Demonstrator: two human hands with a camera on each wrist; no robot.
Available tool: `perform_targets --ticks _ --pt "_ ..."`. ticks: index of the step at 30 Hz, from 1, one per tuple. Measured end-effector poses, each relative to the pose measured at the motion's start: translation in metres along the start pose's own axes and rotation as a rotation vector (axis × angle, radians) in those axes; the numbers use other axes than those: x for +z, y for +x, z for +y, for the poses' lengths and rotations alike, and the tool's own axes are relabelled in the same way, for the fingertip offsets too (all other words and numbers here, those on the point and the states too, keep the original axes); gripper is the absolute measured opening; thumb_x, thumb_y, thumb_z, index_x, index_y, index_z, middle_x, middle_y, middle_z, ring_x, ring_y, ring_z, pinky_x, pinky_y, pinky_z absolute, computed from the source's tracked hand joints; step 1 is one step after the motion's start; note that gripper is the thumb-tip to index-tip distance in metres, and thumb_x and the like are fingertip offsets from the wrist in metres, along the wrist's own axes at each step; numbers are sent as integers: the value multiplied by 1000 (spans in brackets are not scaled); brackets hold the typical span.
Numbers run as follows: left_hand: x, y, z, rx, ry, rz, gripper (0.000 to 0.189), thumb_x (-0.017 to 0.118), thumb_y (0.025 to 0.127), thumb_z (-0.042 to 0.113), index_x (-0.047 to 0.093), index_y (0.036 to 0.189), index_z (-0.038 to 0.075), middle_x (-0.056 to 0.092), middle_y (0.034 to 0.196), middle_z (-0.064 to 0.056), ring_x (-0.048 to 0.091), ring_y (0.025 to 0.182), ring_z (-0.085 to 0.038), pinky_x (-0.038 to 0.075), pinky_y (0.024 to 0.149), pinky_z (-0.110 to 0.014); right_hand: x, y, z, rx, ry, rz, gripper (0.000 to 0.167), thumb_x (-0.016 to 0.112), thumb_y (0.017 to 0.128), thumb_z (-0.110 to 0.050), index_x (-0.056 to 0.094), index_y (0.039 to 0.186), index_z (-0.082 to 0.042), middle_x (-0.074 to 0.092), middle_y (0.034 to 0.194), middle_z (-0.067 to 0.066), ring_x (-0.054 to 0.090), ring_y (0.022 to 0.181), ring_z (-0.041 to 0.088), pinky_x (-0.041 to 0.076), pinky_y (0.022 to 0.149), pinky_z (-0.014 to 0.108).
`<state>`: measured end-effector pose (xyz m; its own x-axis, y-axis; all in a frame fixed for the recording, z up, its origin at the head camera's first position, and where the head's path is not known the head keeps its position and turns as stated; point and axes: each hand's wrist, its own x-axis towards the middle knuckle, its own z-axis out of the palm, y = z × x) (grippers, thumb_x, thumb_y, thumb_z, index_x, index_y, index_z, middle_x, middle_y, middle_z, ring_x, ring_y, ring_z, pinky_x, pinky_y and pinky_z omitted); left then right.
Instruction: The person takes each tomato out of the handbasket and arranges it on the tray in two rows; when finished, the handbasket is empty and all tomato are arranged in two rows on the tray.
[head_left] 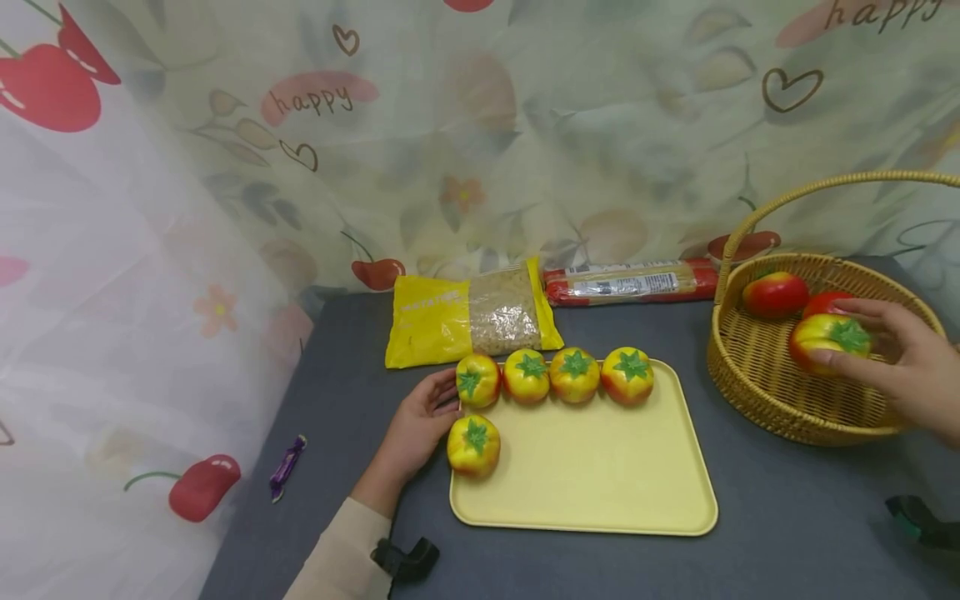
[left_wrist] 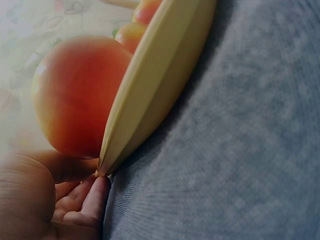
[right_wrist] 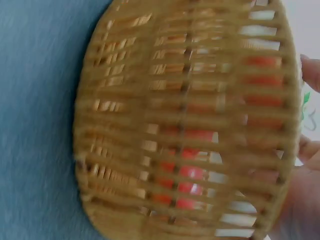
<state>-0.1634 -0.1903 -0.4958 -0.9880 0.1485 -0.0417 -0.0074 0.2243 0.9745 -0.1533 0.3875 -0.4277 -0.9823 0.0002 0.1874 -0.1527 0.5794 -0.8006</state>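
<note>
Your work with the fruit looks more than half done, judging by what shows: on the pale yellow rectangular plastic tray (head_left: 600,467), four round yellow-and-red fruits with green star-shaped leaf tops (head_left: 576,375) line the far edge, and a fifth yellow-and-red fruit (head_left: 474,447) sits by the left edge, nearer you. Right of the tray, the round tan wicker basket (head_left: 738,396) holds at least two red fruits (head_left: 776,295); you cannot tell whether your hand hides more. Your hands are well apart. Your right hand (head_left: 907,358), reaching in from the tray's far right, has thumb and fingers clasped about another yellow-and-red fruit (head_left: 828,342), over the basket and not yet on the tray. Your left hand (head_left: 416,425) comes alongside the tray's left edge, thumb and fingers pinching its rim, apparently steadying it.
</note>
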Motion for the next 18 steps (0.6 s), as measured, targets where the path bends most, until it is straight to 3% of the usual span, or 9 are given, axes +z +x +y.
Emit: perform_targets --ticks 4,10,18 --pt "0 0 0 5 -1 1 65 69 101 -9 48 161 2 52 161 -17 50 147 -33 47 116 -49 7 -2 -13 -2 31 -59 56 76 104 -6 47 152 -17 47 130 1 58 95 -3 60 64 22" --pt "0 0 -1 9 -2 0 65 70 101 -8 49 161 4 52 160 -16 51 146 -32 46 117 -49 21 -3 -33 -38 7 -100 63 77 103 -7 45 157 -6 45 139 7 53 105 1 51 74 11" --pt "0 0 -1 11 -7 1 64 70 102 -8 49 161 4 53 160 -17 51 146 -33 46 117 -49 45 -7 -56 -93 138 -132 73 77 99 5 40 160 -11 44 145 4 60 109 4 57 80 14"
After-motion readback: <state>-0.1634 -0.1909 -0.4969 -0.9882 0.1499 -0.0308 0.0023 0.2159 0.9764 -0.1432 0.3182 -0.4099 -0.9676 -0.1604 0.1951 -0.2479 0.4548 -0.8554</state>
